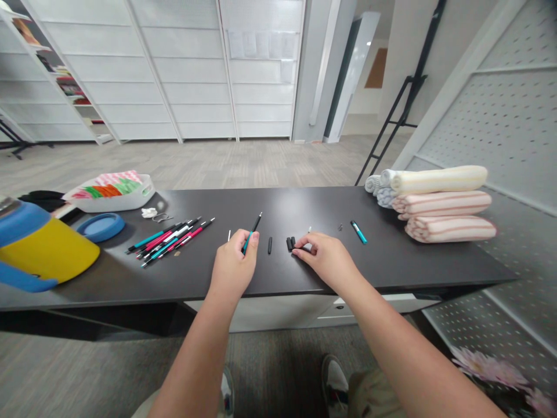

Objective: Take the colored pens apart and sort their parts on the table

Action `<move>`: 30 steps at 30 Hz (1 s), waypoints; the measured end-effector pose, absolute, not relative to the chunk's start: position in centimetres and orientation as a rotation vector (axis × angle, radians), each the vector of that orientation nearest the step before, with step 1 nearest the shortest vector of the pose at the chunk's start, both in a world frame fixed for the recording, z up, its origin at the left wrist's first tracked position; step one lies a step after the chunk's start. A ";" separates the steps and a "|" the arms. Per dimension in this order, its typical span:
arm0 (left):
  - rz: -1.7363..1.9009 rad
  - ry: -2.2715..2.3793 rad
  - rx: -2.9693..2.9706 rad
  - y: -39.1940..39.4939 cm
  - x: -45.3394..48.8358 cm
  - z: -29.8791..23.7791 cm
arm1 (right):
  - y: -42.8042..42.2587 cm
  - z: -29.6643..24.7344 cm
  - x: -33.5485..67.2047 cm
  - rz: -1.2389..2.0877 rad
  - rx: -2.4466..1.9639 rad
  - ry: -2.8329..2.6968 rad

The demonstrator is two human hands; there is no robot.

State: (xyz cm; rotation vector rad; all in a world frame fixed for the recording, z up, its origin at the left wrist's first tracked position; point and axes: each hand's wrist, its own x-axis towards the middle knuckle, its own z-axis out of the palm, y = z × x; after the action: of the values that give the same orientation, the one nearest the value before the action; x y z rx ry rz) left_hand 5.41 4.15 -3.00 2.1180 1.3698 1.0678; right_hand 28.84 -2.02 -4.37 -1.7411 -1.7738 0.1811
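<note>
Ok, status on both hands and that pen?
Left hand gripping teal-and-black pen. Right hand at small black pieces, grip unclear. Lone black piece lying between hands.

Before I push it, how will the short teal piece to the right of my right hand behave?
The teal piece probably rolls easily, being slim and seemingly rounded on the smooth-looking desk. Being so small, it's likely light; its straight shape suggests it's stiff.

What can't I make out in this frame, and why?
All in the head view:
Teal pen: part of its barrel, covered by the left hand.
Right hand: whether it grips a black piece; too small.
Yellow jug: cut off by the left edge.
Shelf items: too blurred.
</note>
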 end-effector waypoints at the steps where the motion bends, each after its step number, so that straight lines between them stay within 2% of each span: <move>1: 1.063 1.369 2.121 4.2 5.4 -3.0 | -2.0 -4.4 28.8 0.185 -1.735 -1.782; 6: 1.051 1.333 2.143 4.3 5.4 -3.0 | -2.2 -4.0 28.6 0.220 -1.707 -1.725; 9: 1.029 1.249 2.241 4.2 5.4 -3.1 | -2.5 -3.8 28.5 0.368 -1.630 -1.616; 16: 0.787 1.031 2.886 3.2 6.2 -3.8 | -2.7 -3.7 28.7 0.653 -1.451 -1.492; 30: 0.911 0.855 3.020 2.9 6.0 -4.1 | -2.8 -3.4 29.1 0.657 -1.492 -1.648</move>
State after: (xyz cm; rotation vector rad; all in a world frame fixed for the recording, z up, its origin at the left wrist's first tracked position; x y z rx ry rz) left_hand 6.05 2.88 -4.11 3.0204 0.8554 0.9113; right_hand 29.07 -2.84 -3.39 -1.4923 -1.6475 0.6573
